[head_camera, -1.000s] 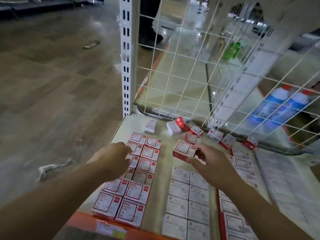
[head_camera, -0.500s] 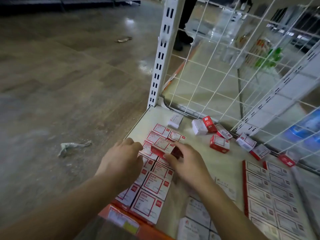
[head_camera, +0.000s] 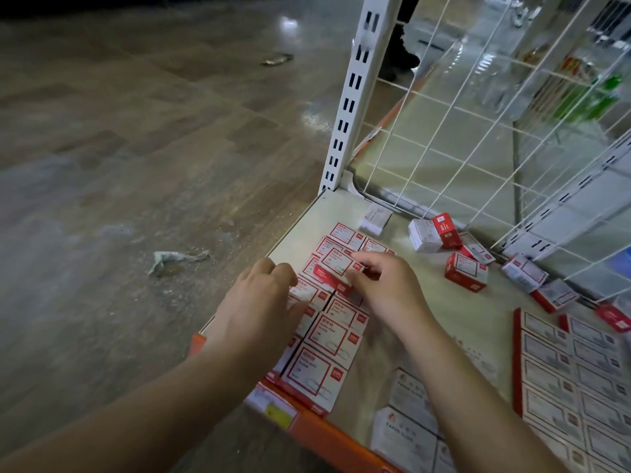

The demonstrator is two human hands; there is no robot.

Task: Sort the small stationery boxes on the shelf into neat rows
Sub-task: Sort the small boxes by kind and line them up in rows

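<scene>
Red-and-white boxes (head_camera: 336, 268) on a cream shelf (head_camera: 409, 302) edged orange; white wire grid (head_camera: 478, 114); brown wood-patterned floor (head_camera: 136, 131).

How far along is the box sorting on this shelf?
Partly done. Two rows of flat red-and-white boxes already line the shelf's left edge. The right hand pinches another red-and-white box over them; the left hand rests on the rows. Loose boxes by the white wire grid remain.

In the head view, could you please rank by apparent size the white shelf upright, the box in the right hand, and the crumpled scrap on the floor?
1. White shelf upright, by far the largest.
2. Red and white box pinched in the right hand.
3. Crumpled scrap, which looks about as big as the box; it lies farther away on the floor, so that order is unsure.
</scene>
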